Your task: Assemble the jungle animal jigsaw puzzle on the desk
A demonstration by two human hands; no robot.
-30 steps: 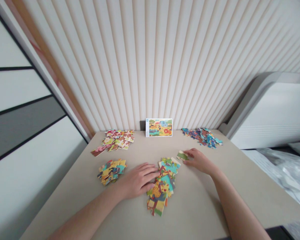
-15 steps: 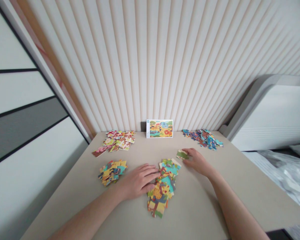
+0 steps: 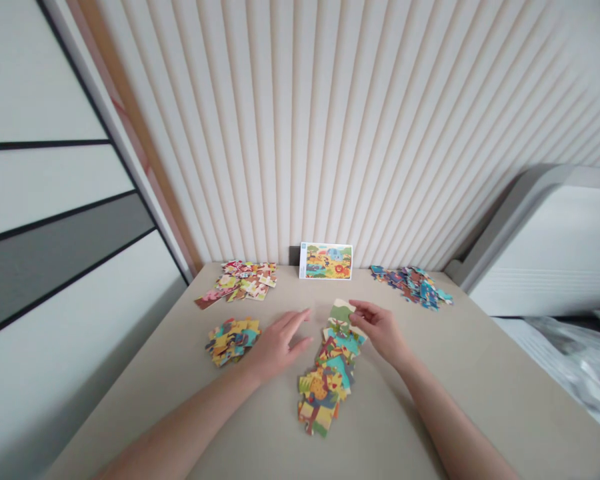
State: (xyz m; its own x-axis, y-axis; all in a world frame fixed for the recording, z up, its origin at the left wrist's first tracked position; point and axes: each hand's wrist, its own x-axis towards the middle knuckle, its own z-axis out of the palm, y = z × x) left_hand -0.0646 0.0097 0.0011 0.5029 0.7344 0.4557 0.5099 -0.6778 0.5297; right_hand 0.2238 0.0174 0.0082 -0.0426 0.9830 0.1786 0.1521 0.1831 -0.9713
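My right hand (image 3: 379, 329) grips a green and cream puzzle piece (image 3: 341, 313) by its right edge, just above the far end of a long heap of puzzle pieces (image 3: 325, 387). That heap shows yellow, turquoise and green animal scenes. Left of it, my left hand (image 3: 279, 345) hovers or rests with fingers apart and nothing in them. A smaller pile of yellow and blue puzzle pieces (image 3: 230, 341) lies by the left wrist. Against the wall leans a picture card (image 3: 326, 261) with a savanna scene of a lion and an elephant.
At the table's back left lies a pile of red, pink and cream puzzle pieces (image 3: 245, 279). A dark blue pile of puzzle pieces (image 3: 415, 285) is at the back right. A ribbed wall panel (image 3: 310, 133) rises behind the table (image 3: 430, 400). Clear plastic wrap (image 3: 575, 353) lies beyond the right edge.
My right hand has brought the green piece leftward and turned it upright over the heap's far end. My left hand has come off the heap, its fingers now spread. The view has shifted slightly.
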